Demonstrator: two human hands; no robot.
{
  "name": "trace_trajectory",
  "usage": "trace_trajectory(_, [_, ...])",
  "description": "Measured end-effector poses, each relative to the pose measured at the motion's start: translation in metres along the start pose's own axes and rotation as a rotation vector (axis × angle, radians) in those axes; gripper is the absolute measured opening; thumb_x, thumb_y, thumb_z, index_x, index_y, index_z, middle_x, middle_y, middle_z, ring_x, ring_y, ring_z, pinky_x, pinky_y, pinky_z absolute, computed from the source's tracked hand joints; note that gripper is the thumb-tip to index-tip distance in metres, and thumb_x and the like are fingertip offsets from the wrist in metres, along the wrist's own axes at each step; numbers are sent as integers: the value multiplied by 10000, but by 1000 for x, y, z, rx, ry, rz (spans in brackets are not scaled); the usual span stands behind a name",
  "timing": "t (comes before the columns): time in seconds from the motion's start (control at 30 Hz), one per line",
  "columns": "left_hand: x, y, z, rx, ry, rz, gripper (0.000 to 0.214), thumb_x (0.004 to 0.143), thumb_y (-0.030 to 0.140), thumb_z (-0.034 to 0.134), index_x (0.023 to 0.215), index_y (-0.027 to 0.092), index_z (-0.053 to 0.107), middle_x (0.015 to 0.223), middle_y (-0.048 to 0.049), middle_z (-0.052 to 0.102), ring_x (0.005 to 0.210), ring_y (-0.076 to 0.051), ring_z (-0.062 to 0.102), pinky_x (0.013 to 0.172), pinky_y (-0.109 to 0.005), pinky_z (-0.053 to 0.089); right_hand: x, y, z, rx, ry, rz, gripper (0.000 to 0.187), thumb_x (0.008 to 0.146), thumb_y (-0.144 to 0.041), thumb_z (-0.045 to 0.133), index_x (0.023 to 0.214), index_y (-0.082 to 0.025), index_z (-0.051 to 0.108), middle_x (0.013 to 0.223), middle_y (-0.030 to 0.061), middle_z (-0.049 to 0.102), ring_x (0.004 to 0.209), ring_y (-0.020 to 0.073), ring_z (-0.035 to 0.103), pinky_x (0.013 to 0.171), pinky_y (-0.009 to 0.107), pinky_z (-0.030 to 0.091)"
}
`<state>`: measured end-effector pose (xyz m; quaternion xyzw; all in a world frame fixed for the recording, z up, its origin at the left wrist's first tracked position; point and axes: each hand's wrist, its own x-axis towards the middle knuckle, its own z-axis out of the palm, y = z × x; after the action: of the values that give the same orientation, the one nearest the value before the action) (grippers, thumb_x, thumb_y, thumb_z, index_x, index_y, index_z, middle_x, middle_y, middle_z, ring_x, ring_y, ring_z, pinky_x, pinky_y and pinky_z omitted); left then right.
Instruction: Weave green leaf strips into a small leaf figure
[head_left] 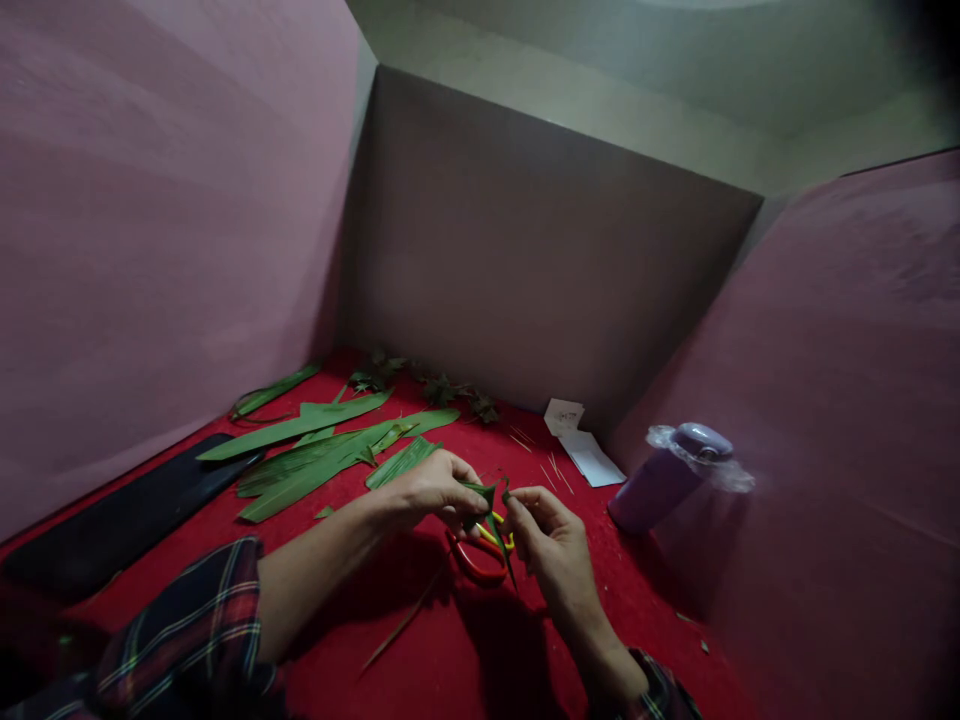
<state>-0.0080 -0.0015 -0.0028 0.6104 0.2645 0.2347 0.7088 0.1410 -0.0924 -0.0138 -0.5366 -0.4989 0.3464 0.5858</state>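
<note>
Plaid sleeves (187, 625) reach toward a small green leaf piece (484, 496) held over red-handled scissors (480, 577).
Fine two-handed shaping seems in hand; the next move likely calls for a steady left pinch. The left hand (442, 490) clamps the leaf piece, which juts from its fingertips toward the right hand (553, 545), closed on a thin dark-green end (506, 493); whether they join is unclear.
</note>
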Motion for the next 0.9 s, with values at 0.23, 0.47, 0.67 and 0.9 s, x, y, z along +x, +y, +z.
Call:
trace_trajectory(0.23, [1,-3,-3,-32,-1,11,192,569,208,690,704,88,623,570,-42,637,463,-129,583,481,-235,453,-4,7,-1,92,44,-84,186,742,-340,662,829,-181,619,578,-38,588,455,73,451,422,171,350])
trace_trajectory(0.47, [-3,2,1,11,-83,12,215,579,252,705,695,95,615,585,-37,636,500,-147,602,480,-238,452,1,1,10,21,92,-82,188,781,-357,616,755,-191,531,611,-27,583,507,113,533,460,213,433])
trace_trajectory(0.67, [-3,1,3,18,-39,-4,241,542,269,731,650,102,595,533,-11,607,481,-137,592,468,-218,440,-4,7,14,-252,129,-291,112,833,-283,549,794,-190,597,733,21,602,654,156,584,577,255,476])
trace_trajectory(0.9, [-3,1,2,-17,-58,-8,250,543,270,719,672,82,615,570,-36,621,470,-139,581,440,-222,434,-6,12,15,-432,187,-475,89,845,-203,519,838,-195,607,780,42,574,689,167,561,589,263,458])
